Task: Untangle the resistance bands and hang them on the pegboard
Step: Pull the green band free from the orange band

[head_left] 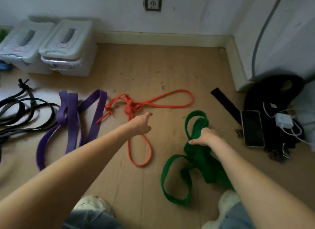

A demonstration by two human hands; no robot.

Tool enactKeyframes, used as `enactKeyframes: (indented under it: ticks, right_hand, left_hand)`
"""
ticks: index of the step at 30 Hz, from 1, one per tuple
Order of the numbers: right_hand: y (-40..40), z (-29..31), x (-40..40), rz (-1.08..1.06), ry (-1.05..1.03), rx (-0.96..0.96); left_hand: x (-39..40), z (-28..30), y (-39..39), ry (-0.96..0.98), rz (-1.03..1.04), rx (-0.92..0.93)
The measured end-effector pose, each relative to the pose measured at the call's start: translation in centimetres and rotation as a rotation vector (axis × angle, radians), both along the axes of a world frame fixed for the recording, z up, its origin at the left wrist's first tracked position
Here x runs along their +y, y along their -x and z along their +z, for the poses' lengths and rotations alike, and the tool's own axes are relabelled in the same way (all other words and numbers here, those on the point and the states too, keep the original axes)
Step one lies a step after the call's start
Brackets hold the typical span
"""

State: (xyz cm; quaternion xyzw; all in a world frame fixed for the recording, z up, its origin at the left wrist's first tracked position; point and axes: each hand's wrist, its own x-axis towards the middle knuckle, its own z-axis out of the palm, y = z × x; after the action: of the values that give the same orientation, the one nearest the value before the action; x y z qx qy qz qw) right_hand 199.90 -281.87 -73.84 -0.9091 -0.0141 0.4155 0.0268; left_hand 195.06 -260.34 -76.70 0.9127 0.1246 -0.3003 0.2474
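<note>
Right hand [205, 137], on the green band [196, 153] — fingers curled round a bunched part near its top, grip tight on it. One green loop sticking up just past the grip, toward the wall. Bigger green loops flopped on the floor [153, 66] below the grip, near the shoes and jeans.

Left hand [140, 124], holding nothing — fingers loose, one pointing out ahead. Right over the orange band [136, 106], just short of its knot; touching it or not, cannot tell. Orange knot just past this hand, one long orange loop running off toward the right-hand grip's far side, another loop lying back along the floor under the wrist.

Purple band [75, 119], out to the left of the left hand, wide and folded on itself, well apart from both hands. Black bands [25, 112] farther left still, in a messy pile with a knot at the top.

Two clear boxes [51, 46] with lids far past the left hand, against the wall. Phone [252, 128] lying flat to the right of the green grip, beside a white charger [284, 121] and a dark bag [272, 95]. Black strip [225, 104] on the floor between the green band and the phone.
</note>
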Motion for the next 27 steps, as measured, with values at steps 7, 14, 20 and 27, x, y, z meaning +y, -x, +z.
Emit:
enactKeyframes:
  ticks: [7,14,20,27]
  right_hand:
    - [-3.4,-5.8,6.9,0.207,-0.243,-0.483]
    - [-5.8,-12.9,13.7,0.016,-0.593,-0.049]
    - [-7.5,-11.9,14.3,-0.296,-0.892,0.077]
    - [0.3,-9.9,14.4,0.111,-0.796,0.15]
  left_hand:
    - [4.8,-7.5,-4.7,-0.352,-0.049,-0.138]
    - [8.4,-11.1,-6.9,-0.583,-0.078,-0.152]
    - [6.5,-7.1,-5.4,-0.102,0.128,-0.118]
    - [2.9,-3.4,5.8,0.598,0.306,0.536]
